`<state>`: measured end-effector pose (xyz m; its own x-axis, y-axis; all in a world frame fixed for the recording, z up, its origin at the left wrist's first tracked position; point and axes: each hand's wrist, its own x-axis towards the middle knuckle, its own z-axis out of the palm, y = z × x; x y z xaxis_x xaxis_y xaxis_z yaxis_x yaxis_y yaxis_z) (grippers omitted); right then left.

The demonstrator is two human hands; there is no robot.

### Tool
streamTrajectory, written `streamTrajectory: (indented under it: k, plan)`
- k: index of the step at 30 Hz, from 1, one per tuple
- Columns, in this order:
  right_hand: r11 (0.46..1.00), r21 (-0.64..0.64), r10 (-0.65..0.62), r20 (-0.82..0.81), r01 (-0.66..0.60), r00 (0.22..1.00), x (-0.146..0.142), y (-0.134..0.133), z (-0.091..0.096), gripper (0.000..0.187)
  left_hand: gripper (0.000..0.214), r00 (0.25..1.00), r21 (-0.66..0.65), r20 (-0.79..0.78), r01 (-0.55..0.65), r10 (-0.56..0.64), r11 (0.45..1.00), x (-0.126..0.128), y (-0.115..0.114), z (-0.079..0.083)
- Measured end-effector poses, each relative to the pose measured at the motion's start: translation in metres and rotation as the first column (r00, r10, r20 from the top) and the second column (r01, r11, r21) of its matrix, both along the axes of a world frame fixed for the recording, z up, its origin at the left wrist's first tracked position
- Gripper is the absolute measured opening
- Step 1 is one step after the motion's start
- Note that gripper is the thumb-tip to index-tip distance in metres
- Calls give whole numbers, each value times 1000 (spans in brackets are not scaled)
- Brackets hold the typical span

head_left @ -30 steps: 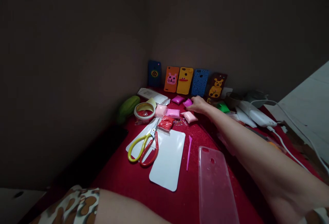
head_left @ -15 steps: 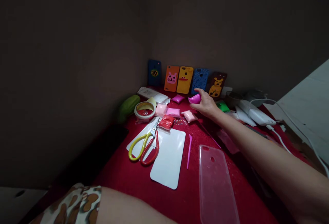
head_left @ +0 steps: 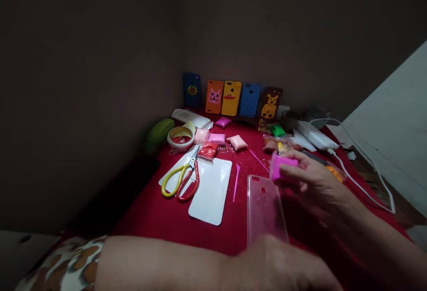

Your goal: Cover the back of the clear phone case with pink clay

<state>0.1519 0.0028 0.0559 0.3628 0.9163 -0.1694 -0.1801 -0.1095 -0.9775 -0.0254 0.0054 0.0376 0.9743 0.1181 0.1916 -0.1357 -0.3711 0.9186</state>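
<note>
Pinched in my right hand (head_left: 310,179) is a small bright pink clay packet (head_left: 282,167), raised above the right side of the table. A clear phone case (head_left: 265,206) lies below and left of it. My left hand (head_left: 276,260), smeared by motion, is at the bottom over the lower end of that case; its fingers cannot be made out. Left of the case are a thin pink modelling tool (head_left: 236,183) and white cards (head_left: 213,193). Scissors (head_left: 187,173) with one yellow and one red handle rest across the cards.
Several decorated phone cases (head_left: 231,99) lean against the back wall. Clay packets in red (head_left: 208,150), pink and green (head_left: 277,130) lie mid-table. A tape roll (head_left: 180,137) and a green fruit or vegetable (head_left: 159,133) sit left. A white power strip (head_left: 316,135) with a cable is right.
My right hand has brought the pink packet from the back of the table towards me and right. My left hand has come into view at the bottom. The view has shifted slightly.
</note>
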Motion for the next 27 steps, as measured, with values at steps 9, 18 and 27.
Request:
streamTrajectory:
  k: [9, 18, 27]
  plan:
    - [1000, -30, -7, -361, -4, 932, -25, -70, -15, 35, 22, 863, -213, -166, -504, 477, 837, 2, 39, 26]
    - [979, -23, 184, -302, -200, 935, -16, -80, -31, 45, 24, 915, -525, -208, -402, 345, 750, 10, 29, 4]
    - [976, -12, 212, -168, -217, 963, -13, -82, -40, 33, 27, 913, -540, -323, -394, 248, 744, 3, 37, 6]
